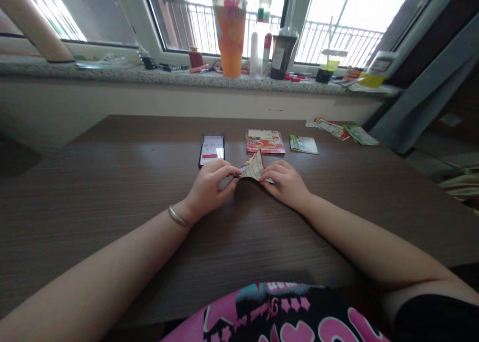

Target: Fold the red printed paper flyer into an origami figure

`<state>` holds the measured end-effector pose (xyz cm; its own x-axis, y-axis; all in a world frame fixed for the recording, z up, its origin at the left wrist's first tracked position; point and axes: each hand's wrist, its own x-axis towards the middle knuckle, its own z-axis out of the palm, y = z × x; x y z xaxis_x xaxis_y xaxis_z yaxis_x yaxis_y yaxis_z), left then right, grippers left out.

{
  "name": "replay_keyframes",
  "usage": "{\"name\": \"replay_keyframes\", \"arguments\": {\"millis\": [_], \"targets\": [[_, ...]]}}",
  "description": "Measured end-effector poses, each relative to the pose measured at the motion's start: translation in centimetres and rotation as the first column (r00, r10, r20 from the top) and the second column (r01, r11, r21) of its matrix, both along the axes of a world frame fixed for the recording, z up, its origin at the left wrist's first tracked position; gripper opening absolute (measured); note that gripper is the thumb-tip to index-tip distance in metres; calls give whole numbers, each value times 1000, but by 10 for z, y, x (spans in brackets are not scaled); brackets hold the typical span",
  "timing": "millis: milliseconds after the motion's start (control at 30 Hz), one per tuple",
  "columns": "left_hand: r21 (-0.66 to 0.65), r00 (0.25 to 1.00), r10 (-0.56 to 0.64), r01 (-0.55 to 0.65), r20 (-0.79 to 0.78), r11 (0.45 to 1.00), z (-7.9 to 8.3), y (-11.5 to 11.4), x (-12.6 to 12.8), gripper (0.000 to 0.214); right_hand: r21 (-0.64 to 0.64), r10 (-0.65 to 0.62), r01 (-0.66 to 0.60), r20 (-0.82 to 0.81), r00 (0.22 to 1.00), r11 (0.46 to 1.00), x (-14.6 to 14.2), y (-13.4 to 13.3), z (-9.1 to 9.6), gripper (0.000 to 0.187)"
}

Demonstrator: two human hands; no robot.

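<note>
A printed sheet of paper point(253, 167), partly folded with one corner standing up, is between my two hands just above the table. My left hand point(214, 182), with a silver bracelet point(177, 216) at the wrist, pinches its left side between thumb and fingers. On the opposite side my right hand point(286, 182) grips the paper's edge. The fingers cover both ends of the sheet. Behind my left hand lies a phone point(212, 151) with a timer on its lit screen. A stack of red printed leaflets point(265, 142) rests just beyond the paper.
Right of the leaflets lies a small stack of green and white cards point(303, 144). Folded paper strips point(329, 127) are at the table's far right. On the granite windowsill point(168, 77) stand an orange drink cup point(230, 37), a dark cup point(282, 55) and several bottles.
</note>
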<state>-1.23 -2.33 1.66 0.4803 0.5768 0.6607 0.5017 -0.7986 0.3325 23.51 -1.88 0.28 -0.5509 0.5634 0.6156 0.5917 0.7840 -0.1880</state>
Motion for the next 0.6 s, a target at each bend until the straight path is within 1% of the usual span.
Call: {"name": "replay_keyframes", "arguments": {"millis": [67,133,233,300,400,500,600], "targets": [[-22,1000,-11,11,20,1000,0,-1,-1,19,-9,19,-18,6,1000,1000,0,0,0,9],[-6,999,16,-16,38,1000,-1,0,-2,20,-21,33,-33,18,999,999,0,1,-1,10],[86,993,114,-115,17,990,-4,2,-3,16,-36,61,-60,45,997,998,-1,1,-3,10],[165,987,160,-157,-7,974,-4,2,-3,14,-33,84,-82,62,995,996,-1,2,-4,11],[227,988,137,-118,-69,967,-2,1,-3,16,-14,108,-107,113,988,994,-1,1,-3,12],[231,978,109,-66,-180,971,1,-2,-1,18,8,134,-138,215,967,990,-2,-1,0,15],[213,949,144,-85,-279,973,1,-5,1,17,13,134,-144,294,947,990,-2,-3,3,16]]}}
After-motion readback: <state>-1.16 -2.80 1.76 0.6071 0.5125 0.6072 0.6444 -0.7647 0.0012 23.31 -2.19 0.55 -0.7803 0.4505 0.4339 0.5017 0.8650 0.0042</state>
